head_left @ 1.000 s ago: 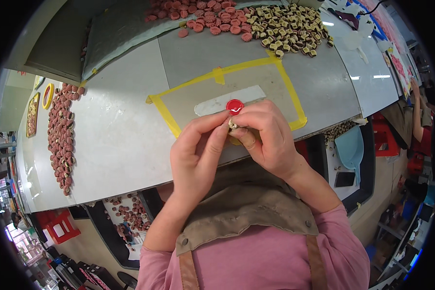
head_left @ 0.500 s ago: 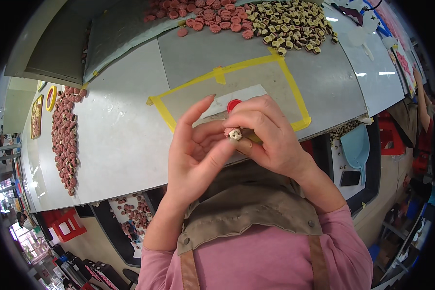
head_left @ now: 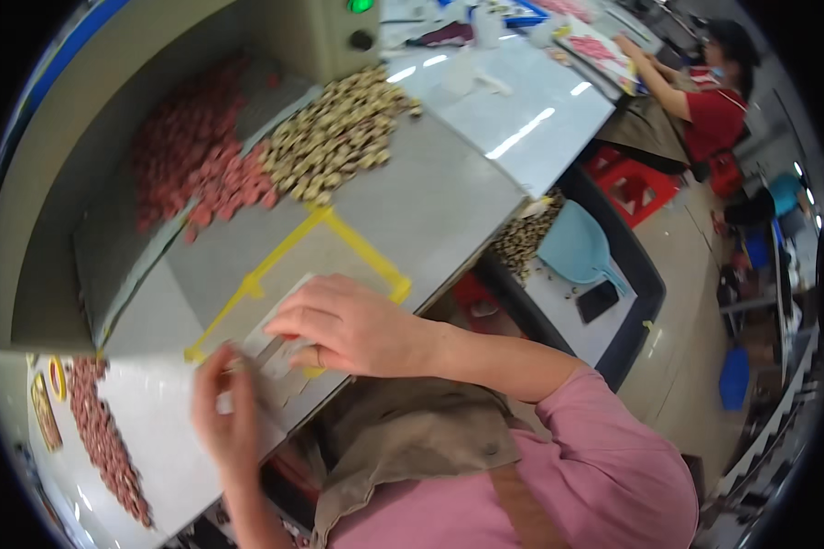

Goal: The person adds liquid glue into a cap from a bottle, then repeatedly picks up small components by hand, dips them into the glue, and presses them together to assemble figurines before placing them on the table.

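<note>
Two hands meet at the grey bench point(head_left: 430, 210) near edge, inside a yellow-tape rectangle point(head_left: 288, 252). Right hand point(head_left: 348, 325), fingers curled narrow, presses a pale flat piece point(head_left: 275, 343); left hand point(head_left: 224, 416) is blurred, grip can't be told. Red caps point(head_left: 188, 169) & gold parts point(head_left: 334, 137) heap at the far side; bare surface lies btwn.

Grey workbench point(head_left: 449, 206), glossy white tabletop point(head_left: 531, 119) reflecting strip lights, black bin point(head_left: 645, 284), red stool point(head_left: 634, 188).
</note>
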{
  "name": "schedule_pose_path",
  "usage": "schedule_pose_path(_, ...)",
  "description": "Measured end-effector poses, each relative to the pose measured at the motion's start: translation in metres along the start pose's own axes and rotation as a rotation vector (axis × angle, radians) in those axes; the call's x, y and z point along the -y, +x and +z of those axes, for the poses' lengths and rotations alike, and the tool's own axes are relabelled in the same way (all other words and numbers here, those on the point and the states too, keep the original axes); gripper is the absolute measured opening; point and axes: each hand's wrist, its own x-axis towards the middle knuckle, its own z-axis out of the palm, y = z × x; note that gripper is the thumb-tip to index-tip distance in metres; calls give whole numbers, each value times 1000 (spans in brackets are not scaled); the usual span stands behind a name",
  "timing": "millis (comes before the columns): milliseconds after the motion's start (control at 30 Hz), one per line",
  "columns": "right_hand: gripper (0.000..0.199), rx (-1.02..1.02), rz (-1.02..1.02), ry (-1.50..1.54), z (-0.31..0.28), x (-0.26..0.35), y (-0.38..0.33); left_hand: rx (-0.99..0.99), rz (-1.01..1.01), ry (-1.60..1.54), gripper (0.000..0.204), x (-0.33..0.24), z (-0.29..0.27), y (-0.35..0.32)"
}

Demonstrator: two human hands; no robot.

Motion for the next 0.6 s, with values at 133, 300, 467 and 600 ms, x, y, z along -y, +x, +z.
schedule_pose_path(133, 31, -161, 68, -308, -59, -43, 0, -205, 174, 705, 27, 64, -80, 26)
schedule_pose_path(300, 29, -275, 292, -585, -95, -88, -2, -389, 152, 1219, 30, 164, -201, 44)
schedule_pose_path(467, 22, -145, 199, -548, -94, -108, -1, -383, 317, 1114, 35, 135, -153, 76)
schedule_pose_path(600, 15, -166, 204, -502, -94, -106, 0, -172, 489, 792, 36, 54, -45, 120)
